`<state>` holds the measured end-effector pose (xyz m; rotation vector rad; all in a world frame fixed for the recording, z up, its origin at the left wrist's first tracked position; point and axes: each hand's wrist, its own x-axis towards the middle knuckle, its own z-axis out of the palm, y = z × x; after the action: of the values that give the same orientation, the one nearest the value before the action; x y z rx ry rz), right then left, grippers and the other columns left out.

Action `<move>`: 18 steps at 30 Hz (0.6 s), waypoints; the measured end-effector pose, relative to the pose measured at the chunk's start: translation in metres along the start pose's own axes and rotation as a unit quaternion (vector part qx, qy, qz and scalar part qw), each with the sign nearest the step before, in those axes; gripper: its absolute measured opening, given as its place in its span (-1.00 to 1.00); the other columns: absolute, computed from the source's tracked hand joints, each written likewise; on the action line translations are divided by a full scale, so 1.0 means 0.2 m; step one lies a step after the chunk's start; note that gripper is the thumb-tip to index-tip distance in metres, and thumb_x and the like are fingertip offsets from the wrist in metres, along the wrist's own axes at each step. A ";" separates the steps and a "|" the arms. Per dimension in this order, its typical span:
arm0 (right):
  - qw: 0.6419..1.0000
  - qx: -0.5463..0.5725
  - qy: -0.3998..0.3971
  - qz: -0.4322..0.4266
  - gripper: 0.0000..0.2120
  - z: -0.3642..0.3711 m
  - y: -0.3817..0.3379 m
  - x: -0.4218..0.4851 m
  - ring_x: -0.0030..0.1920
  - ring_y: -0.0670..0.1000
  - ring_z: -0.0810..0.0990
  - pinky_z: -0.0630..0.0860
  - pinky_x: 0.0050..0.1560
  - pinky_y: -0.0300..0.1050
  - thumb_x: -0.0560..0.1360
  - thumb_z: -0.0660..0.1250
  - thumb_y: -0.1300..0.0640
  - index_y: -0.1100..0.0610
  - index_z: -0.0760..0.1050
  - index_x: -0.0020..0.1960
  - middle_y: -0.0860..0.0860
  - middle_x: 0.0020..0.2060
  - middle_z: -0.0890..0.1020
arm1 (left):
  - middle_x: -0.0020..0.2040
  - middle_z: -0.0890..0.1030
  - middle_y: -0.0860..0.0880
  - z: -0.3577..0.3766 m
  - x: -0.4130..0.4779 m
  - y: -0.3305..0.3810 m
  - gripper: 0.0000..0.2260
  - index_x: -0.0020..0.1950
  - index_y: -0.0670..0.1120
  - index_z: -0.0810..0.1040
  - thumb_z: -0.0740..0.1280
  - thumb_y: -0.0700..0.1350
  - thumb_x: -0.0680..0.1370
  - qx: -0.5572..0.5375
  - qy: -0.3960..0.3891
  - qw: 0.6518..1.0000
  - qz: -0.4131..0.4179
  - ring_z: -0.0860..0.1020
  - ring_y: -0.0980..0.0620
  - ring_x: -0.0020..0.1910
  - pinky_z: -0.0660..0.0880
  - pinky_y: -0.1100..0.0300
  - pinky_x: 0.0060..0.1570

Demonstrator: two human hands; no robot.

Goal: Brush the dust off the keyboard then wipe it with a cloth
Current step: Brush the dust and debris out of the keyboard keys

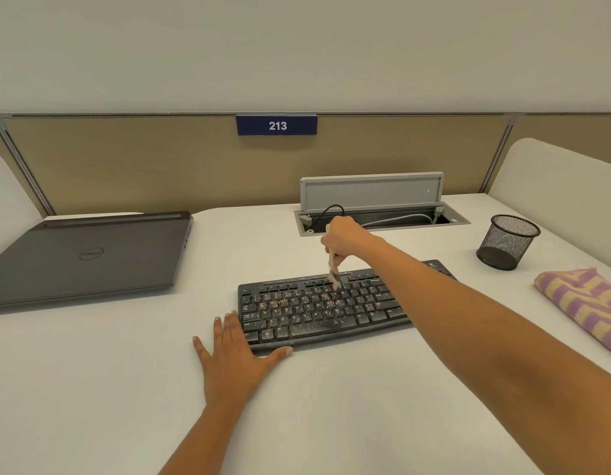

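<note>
Noted keyboard (317,310) at middle of surface (125,389), dust (280,305) on left and middle keys. Found left hand (232,354) flat, fingers spread, at near-left corner; judged bracing against slide. Found right hand (341,236) gripping brush (332,265), bristles down on far rows. Logged cloth (585,303) far right, ready for wiping.

Two bare forearms (468,313); bare left grip (228,358), right grip (345,238)

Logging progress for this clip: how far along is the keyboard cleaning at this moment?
Nothing looks finished: dust specks cover many keys of the black keyboard. In hand: the right hand holds a small brush, bristles on the upper rows; the left hand lies flat at its left front corner. Left: more brushing, then the wipe; the striped cloth lies untouched at right.
</note>
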<state>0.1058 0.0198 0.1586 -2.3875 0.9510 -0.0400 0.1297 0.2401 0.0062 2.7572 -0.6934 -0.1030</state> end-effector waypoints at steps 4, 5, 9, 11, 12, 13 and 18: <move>0.998 0.033 0.043 -0.033 -0.72 0.01 0.02 0.00 -0.01 0.23 0.59 0.42 -0.30 -0.16 0.59 0.12 0.16 0.35 0.49 0.07 0.26 -0.06 0.59 | 0.57 0.05 0.00 0.00 0.00 0.00 0.30 0.55 -0.11 -0.05 -0.29 0.66 0.00 -0.009 0.001 1.000 0.001 -0.11 0.02 0.55 -0.21 -0.19 0.44; 0.998 0.032 0.048 -0.037 -0.71 0.02 0.03 0.00 -0.01 0.23 0.58 0.47 -0.25 -0.10 0.59 0.12 0.16 0.35 0.49 0.07 0.27 -0.02 0.59 | 0.56 0.06 0.00 0.00 0.00 0.00 0.31 0.55 -0.11 -0.04 -0.31 0.67 -0.02 -0.009 0.002 1.000 0.001 -0.10 0.02 0.55 -0.21 -0.19 0.44; 0.998 0.044 0.025 -0.025 -0.74 0.04 0.06 0.00 -0.20 0.11 0.55 0.57 -0.12 -0.01 0.57 0.14 0.22 0.38 0.49 0.09 0.26 -0.10 0.61 | 0.56 0.06 0.00 0.00 0.00 0.00 0.31 0.55 -0.11 -0.04 -0.31 0.66 -0.02 -0.007 0.003 1.000 0.002 -0.10 0.02 0.55 -0.19 -0.19 0.44; 0.999 0.033 0.012 -0.023 -0.76 0.02 0.06 0.00 -0.21 0.11 0.56 0.59 -0.11 -0.01 0.55 0.16 0.24 0.37 0.49 0.09 0.21 -0.18 0.57 | 0.56 0.05 0.00 0.00 0.00 0.00 0.29 0.55 -0.12 -0.04 -0.29 0.65 0.01 -0.004 0.004 1.000 0.002 -0.10 0.02 0.55 -0.19 -0.19 0.44; 0.999 0.033 0.007 -0.019 -0.77 0.02 0.05 0.00 -0.21 0.12 0.57 0.61 -0.09 0.01 0.55 0.17 0.26 0.37 0.49 0.09 0.19 -0.19 0.56 | 0.56 0.05 0.00 0.00 0.00 0.00 0.29 0.55 -0.12 -0.04 -0.29 0.65 0.01 -0.005 0.004 1.000 0.002 -0.10 0.02 0.55 -0.19 -0.19 0.44; 0.999 0.031 0.003 -0.019 -0.77 0.01 0.05 -0.01 -0.22 0.12 0.57 0.62 -0.07 0.02 0.54 0.18 0.26 0.37 0.49 0.09 0.19 -0.20 0.56 | 0.56 0.06 0.00 0.00 0.00 0.00 0.29 0.55 -0.11 -0.04 -0.30 0.66 0.00 -0.005 0.005 1.000 0.003 -0.10 0.02 0.55 -0.19 -0.19 0.44; 0.998 0.050 0.018 -0.043 -0.75 -0.01 0.03 0.01 -0.21 0.09 0.59 0.62 -0.07 -0.01 0.54 0.26 0.19 0.36 0.52 0.10 0.17 -0.19 0.58 | 0.56 0.06 -0.01 0.00 0.00 0.00 0.26 0.55 -0.11 -0.04 -0.26 0.65 0.03 -0.007 0.007 1.000 0.003 -0.10 0.02 0.55 -0.19 -0.20 0.45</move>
<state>0.1023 0.0137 0.1574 -2.3415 0.8422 -0.1594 0.1297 0.2403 0.0061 2.7402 -0.6952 -0.0870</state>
